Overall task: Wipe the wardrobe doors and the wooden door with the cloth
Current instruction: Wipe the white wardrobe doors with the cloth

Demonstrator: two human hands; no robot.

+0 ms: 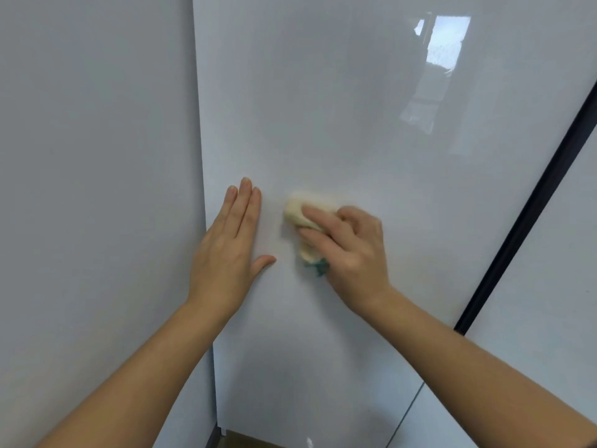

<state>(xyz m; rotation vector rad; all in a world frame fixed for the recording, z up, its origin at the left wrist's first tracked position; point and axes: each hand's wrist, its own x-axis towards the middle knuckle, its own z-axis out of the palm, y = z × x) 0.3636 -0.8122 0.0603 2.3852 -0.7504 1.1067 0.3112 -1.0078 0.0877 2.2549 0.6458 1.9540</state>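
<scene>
A glossy white wardrobe door [323, 108] fills the middle of the frame. At centre left, the left hand [227, 253] lies flat on the door with its fingers straight and its grip released. Just to its right, the right hand [355, 253], slightly blurred, presses a crumpled cream cloth [294, 215] with a teal edge against the door, its grip clenched round the cloth. A black strip [531, 202] slants down the right side. A grey panel [97, 156] fills the left.
</scene>
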